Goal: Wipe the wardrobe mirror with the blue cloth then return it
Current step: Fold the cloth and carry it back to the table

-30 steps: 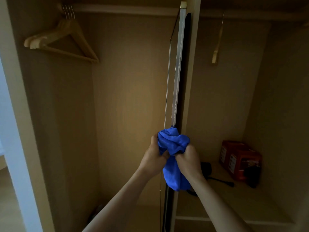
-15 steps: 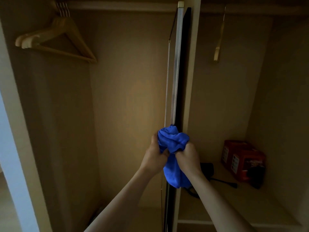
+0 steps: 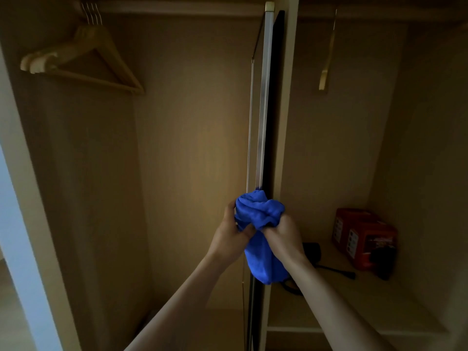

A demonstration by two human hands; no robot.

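**Blue cloth (image 3: 258,239) bunched in both fists at the mirror's edge**

The left hand (image 3: 229,239) and right hand (image 3: 286,240) each clench a side of the cloth, and its tail hangs below them. It sits in front of the edge-on mirror (image 3: 264,97). The right-hand shelf (image 3: 395,307) holds red boxes (image 3: 364,239) and a black cable (image 3: 336,271).

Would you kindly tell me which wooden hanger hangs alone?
The right-compartment hanger, seen edge-on; the left-compartment hangers hang bunched together on their rail.

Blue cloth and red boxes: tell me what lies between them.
Head view: the right hand gripping the blue cloth, then a black block with a cable on the shelf, short of the red boxes.
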